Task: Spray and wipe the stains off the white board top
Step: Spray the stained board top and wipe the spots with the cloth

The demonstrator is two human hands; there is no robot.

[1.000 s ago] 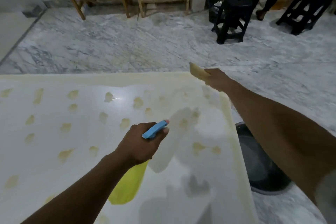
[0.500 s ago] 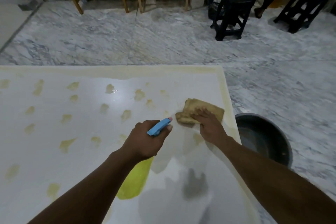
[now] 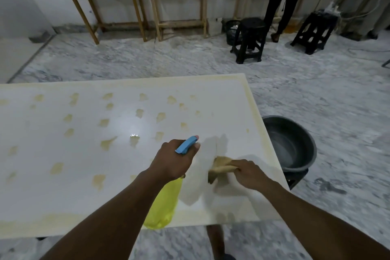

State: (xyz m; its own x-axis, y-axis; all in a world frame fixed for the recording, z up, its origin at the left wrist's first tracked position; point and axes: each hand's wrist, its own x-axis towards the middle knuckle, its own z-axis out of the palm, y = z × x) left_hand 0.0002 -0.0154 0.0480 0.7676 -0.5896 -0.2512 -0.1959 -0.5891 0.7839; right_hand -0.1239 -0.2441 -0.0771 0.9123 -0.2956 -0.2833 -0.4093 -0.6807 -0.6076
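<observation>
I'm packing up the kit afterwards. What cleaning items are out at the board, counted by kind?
spray bottle, held in the left hand: 1
cloth, gripped by the right hand: 1
dark basin beside the board: 1
Total: 3

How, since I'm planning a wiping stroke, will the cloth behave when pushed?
Likely floppy: the cloth bunches and folds in the right hand. Probably light, as it looks like thin fabric. On the glossy board it should slide, but may crumple rather than stay flat.
</observation>
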